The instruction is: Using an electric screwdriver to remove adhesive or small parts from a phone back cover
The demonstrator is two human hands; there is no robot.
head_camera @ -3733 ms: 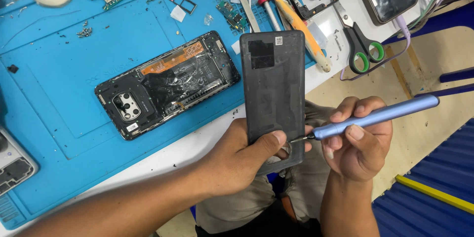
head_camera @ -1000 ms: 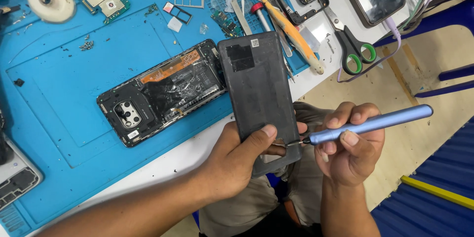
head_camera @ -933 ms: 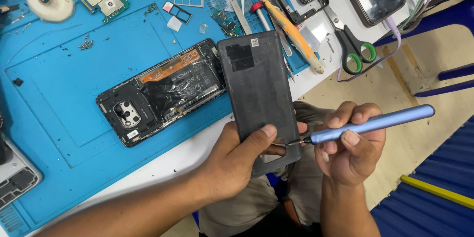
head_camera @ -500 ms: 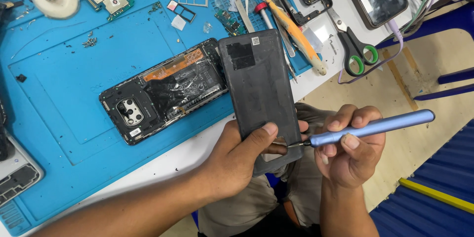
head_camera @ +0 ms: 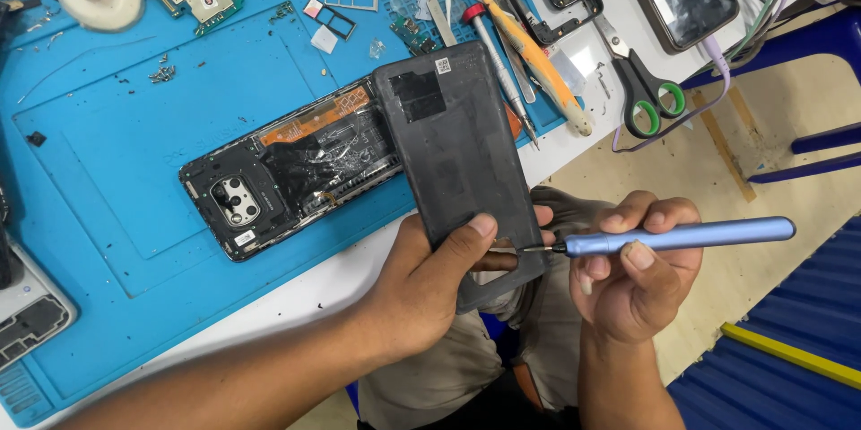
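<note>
Little has shifted since the earlier frames: the dark phone back cover (head_camera: 462,156) stays upright over the near table edge, pinched at its lower end by the left hand (head_camera: 430,291), thumb pressed on its face. The right hand (head_camera: 632,282) curls its fingers around a blue precision screwdriver (head_camera: 673,237), tip apparently touching the cover's lower right edge. Steady, light pressure suits this; the opened phone (head_camera: 287,170) lies left on the blue mat (head_camera: 108,215).

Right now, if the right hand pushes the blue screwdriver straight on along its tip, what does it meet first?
Probably the dark phone back cover that the left hand holds; the screwdriver in the right hand already seems to touch its edge.
</note>
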